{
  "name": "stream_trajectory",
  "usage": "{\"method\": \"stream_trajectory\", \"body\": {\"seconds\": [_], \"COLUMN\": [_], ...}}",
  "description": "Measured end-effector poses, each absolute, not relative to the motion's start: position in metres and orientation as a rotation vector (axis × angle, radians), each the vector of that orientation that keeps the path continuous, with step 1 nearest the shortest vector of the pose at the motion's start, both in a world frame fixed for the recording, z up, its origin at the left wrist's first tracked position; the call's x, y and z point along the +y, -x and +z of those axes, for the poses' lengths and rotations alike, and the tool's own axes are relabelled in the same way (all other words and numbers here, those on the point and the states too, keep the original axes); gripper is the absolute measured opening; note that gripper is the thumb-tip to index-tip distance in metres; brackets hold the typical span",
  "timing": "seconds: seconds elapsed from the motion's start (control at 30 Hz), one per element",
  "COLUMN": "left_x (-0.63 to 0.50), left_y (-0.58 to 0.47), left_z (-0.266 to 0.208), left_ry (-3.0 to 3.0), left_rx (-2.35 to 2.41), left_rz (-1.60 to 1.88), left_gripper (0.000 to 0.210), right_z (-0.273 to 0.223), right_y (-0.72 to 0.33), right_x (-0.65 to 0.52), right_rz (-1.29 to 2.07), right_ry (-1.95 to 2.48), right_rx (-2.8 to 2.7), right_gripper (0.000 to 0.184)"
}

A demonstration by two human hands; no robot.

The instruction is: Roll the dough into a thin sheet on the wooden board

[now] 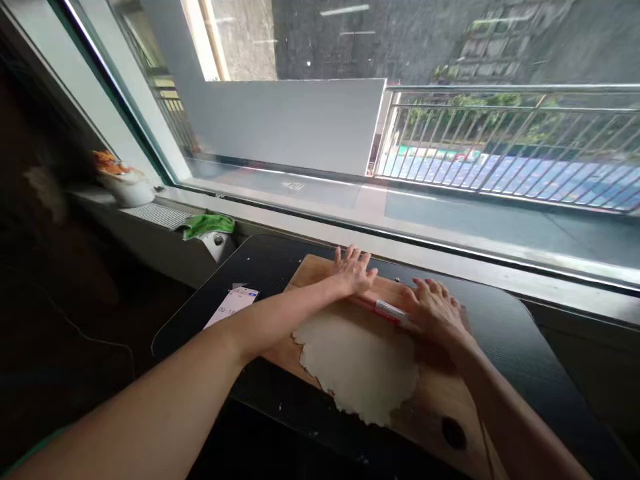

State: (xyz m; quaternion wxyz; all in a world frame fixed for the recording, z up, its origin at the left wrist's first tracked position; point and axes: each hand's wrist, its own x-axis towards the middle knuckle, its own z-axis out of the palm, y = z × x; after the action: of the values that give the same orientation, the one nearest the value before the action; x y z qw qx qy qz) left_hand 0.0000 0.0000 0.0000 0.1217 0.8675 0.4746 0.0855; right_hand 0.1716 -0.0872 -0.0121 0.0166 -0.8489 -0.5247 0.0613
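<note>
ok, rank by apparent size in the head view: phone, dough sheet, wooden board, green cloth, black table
Largest to smallest:
1. black table
2. wooden board
3. dough sheet
4. phone and green cloth: too close to rank; the phone is partly covered and the cloth is crumpled.

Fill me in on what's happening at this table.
The left hand and right hand are both open, fingers spread, on a rolling pin with a red and white label. The pin lies along the far side of a thin, ragged-edged sheet of dough, which is spread flat on a wooden board. The board sits on a dark table. A phone lies to the left, partly hidden behind the left forearm.
</note>
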Motion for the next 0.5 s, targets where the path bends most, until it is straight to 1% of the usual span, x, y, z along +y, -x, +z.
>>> {"method": "stream_trajectory", "body": {"seconds": [0.07, 0.17, 0.27, 0.43, 0.5], "left_x": [-0.013, -0.029, -0.026, 0.010, 0.010], "left_y": [0.011, 0.025, 0.026, -0.002, -0.002], "left_z": [-0.008, -0.021, -0.027, -0.014, -0.013], "left_ry": [-2.546, -2.578, -2.619, -2.602, -2.595], "left_rx": [1.324, 1.251, 1.202, 1.326, 1.342], "left_rz": [0.230, 0.204, 0.195, 0.196, 0.180], "left_gripper": [0.054, 0.056, 0.056, 0.058, 0.057], "right_z": [-0.020, -0.032, -0.035, -0.022, -0.020], "right_y": [-0.165, -0.158, -0.160, -0.176, -0.175], "right_x": [-0.109, -0.136, -0.136, -0.089, -0.089], "right_rz": [0.105, -0.053, -0.171, -0.026, -0.001], "right_ry": [2.530, 2.361, 2.296, 2.481, 2.509], "right_rx": [-1.780, -1.942, -1.961, -1.770, -1.729], "right_gripper": [0.053, 0.047, 0.048, 0.054, 0.053]}}
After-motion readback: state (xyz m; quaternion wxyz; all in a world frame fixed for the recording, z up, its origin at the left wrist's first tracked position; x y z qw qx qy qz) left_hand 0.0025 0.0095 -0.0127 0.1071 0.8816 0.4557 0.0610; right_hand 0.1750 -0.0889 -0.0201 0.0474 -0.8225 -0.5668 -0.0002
